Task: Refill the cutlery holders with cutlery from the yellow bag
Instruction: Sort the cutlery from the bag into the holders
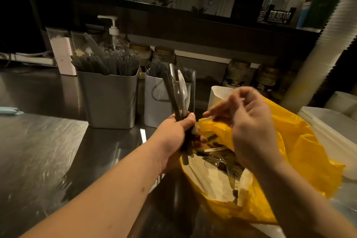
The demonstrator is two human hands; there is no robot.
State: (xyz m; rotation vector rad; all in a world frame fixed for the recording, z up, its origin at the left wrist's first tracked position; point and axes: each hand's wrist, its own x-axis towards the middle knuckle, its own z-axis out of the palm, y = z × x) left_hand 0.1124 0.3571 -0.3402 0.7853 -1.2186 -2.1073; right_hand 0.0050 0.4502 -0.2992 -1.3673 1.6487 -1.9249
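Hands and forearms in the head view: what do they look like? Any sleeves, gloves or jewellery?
Left hand and right hand are bare, ungloved. Both forearms are uncovered to the frame edge: no sleeve, watch or bracelet shows. No ring visible, though the right hand is blurred. A small dark spot marks the left forearm.

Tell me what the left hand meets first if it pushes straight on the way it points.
Probably the white holder, just beyond the cutlery bundle that the left hand grips; depth is unclear.
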